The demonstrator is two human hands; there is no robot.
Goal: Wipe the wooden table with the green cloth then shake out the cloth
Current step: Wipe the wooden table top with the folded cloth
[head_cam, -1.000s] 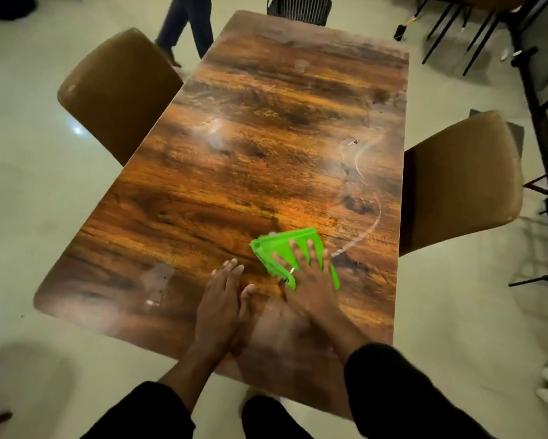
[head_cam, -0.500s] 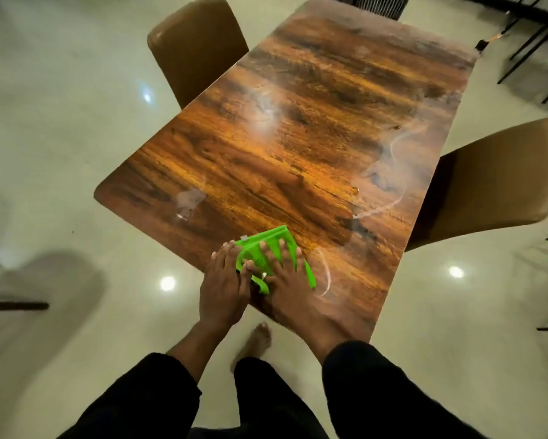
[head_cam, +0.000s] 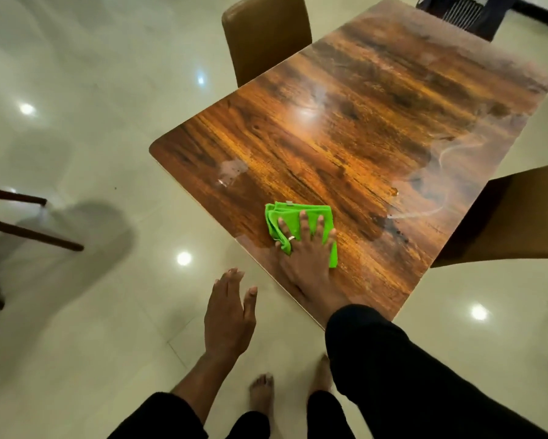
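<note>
Near the table's (head_cam: 345,147) front edge, close to its left corner: folded green cloth (head_cam: 290,218), flat on the wood. Pinned under the right hand (head_cam: 307,248), palm down, fingers (head_cam: 303,221) spread across the cloth's near half, not curled round it; pressing rather than gripping. Thin ring (head_cam: 292,238) visible on one finger. Far edge and left side of the cloth sticking out beyond the fingertips, small white tag at the far edge.

Off the table, just left of that corner and over the floor (head_cam: 76,122): left hand (head_cam: 230,315), flat and released, fingers together and pointing forward, thumb apart, holding nothing, touching neither cloth nor table. Well short of the cloth, lower in view than the right hand.

Across the wood right of the cloth: pale curved smear (head_cam: 424,213) and a few dark specks. Brown chair (head_cam: 266,36) tucked against the table's left long side, second brown chair (head_cam: 513,217) at the right side. Black sleeves on both arms, bare feet (head_cam: 261,391) on the pale glossy tiles below. No containers anywhere on the table.
</note>
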